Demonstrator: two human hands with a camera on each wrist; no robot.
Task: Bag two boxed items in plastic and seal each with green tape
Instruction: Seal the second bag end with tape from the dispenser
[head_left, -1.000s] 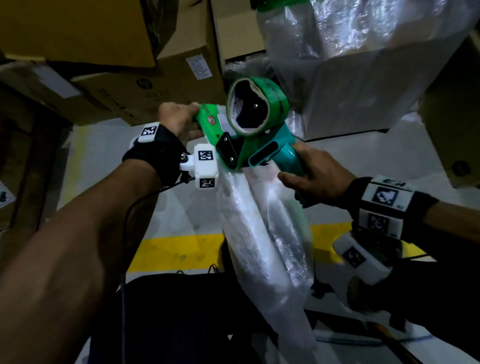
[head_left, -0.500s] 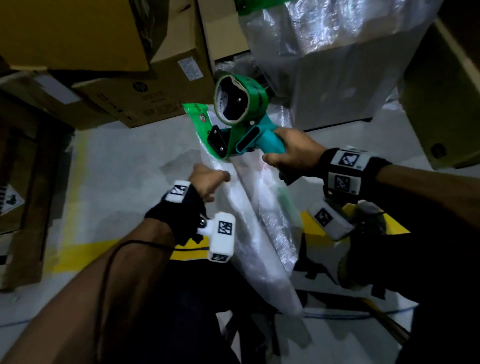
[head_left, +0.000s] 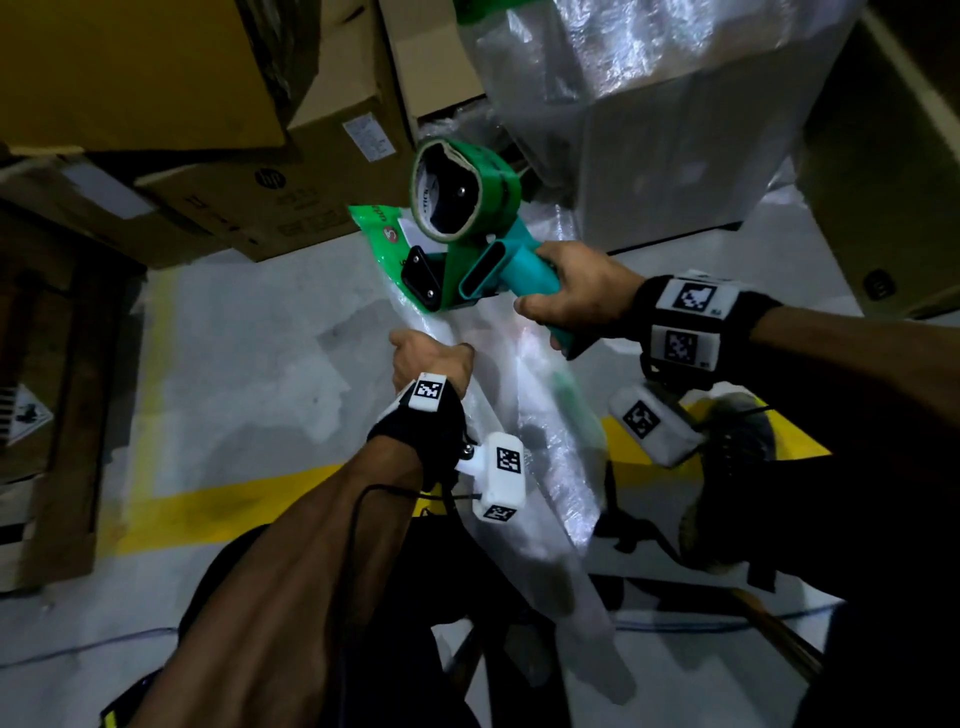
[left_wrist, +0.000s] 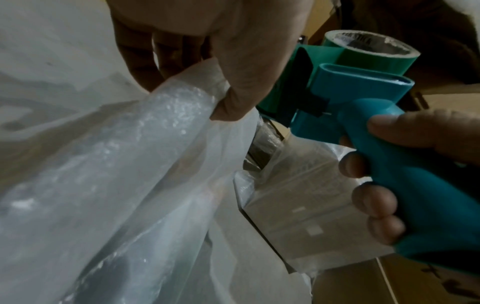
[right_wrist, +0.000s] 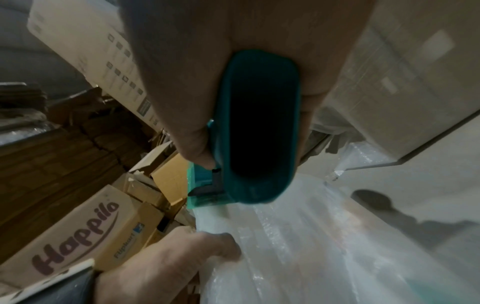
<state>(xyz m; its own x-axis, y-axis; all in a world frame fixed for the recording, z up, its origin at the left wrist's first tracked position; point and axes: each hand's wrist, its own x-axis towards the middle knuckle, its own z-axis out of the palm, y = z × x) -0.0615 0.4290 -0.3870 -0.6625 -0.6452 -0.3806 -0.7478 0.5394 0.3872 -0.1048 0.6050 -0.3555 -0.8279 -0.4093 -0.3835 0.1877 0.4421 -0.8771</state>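
Shifts the left grip (head_left: 431, 358) down since a second ago: from pinching the taped end beside the tape dispenser (head_left: 498, 265) to clutching the gathered neck of the plastic bag (head_left: 540, 467) just below it, fingers curled tight round the film. Keeps the right grip (head_left: 576, 291) wrapped fully round the teal handle, dispenser nose against the bag's top above the left grip, with a strip of green tape (head_left: 379, 228) already stuck there. Suggests the tape is anchored and the bag braced for the pull and cut; seal under way, not finished. Counts one dispenser, one tape roll (head_left: 493, 182), one bag in hand with contents not discernible, one bagged box (head_left: 675, 156) beyond the right grip with green at its top, and several cardboard boxes (head_left: 291, 197) beyond the left grip.
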